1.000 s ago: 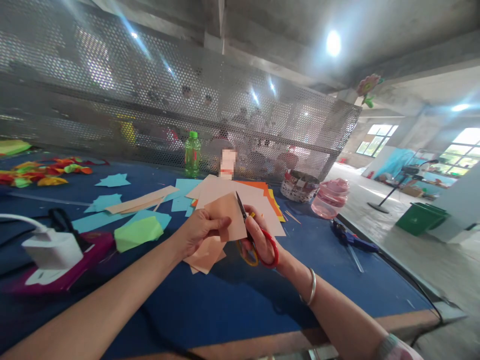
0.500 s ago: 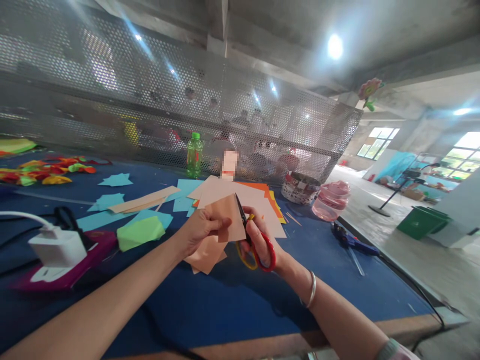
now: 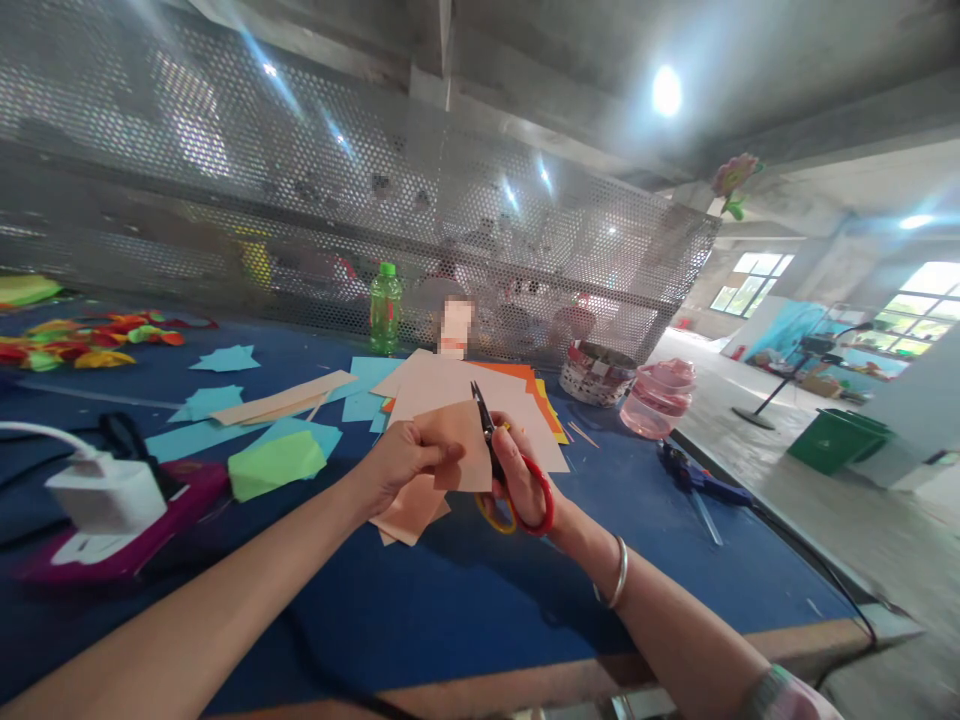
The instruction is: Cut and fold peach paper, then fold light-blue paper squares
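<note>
Left hand (image 3: 397, 465): thumb and fingers pinched tight on tan paper (image 3: 466, 465), held over the blue table (image 3: 390, 620). Right hand (image 3: 521, 475): fingers curled closed round the scissors (image 3: 487, 432), in the handle loops, one red, one yellow. Scissors at the paper's right edge; long axis runs handles-near to tips-far, tips leaning slightly left. Blade gap: can't tell. Green bottle (image 3: 385, 315) has red marking, too small to read.

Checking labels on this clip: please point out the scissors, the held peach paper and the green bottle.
Scissors (image 3: 486, 424): head view, on the dark blades.
Held peach paper (image 3: 475, 457): head view, on its uncovered face.
Green bottle (image 3: 385, 314): head view, middle of its body.
</note>
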A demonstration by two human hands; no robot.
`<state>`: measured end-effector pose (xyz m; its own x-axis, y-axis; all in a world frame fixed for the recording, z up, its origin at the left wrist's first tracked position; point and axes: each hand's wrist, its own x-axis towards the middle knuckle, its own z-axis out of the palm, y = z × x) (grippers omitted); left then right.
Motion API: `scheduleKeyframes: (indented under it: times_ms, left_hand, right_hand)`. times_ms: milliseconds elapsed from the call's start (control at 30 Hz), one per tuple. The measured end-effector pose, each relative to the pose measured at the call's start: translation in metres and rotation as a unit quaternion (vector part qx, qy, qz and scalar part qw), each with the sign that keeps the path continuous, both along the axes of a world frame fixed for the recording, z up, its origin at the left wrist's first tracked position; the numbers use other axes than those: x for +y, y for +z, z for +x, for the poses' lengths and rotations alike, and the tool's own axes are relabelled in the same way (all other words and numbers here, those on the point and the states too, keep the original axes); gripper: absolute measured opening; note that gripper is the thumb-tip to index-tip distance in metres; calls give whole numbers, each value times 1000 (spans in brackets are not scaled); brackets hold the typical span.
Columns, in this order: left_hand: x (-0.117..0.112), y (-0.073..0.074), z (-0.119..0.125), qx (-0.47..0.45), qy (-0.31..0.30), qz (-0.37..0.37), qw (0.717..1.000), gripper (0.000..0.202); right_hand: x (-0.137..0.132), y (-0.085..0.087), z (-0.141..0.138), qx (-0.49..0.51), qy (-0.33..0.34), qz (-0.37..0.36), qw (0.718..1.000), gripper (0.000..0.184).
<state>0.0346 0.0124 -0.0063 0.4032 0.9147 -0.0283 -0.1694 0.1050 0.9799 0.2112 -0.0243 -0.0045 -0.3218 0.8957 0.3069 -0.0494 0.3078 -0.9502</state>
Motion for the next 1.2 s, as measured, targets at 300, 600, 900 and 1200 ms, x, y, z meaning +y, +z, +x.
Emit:
scheduleKeyframes:
  times_ms: [300,600,900,1200]
  left_hand:
    - [6,9,-6,48,85,-27,995,33]
    - [4,15,-4,59,120,-4,991,27]
    - [33,22,-40,367,192,180,892,22]
    - [24,21,-43,535,63,226,811,41]
  right_hand:
    - [7,7,4,7,-111,19,994,50]
    - [15,8,7,-151,-153,-43,976,30]
    - [35,2,20,-117,-221,-147,957,23]
    - [39,-6,24,-152,-219,-186,946,27]
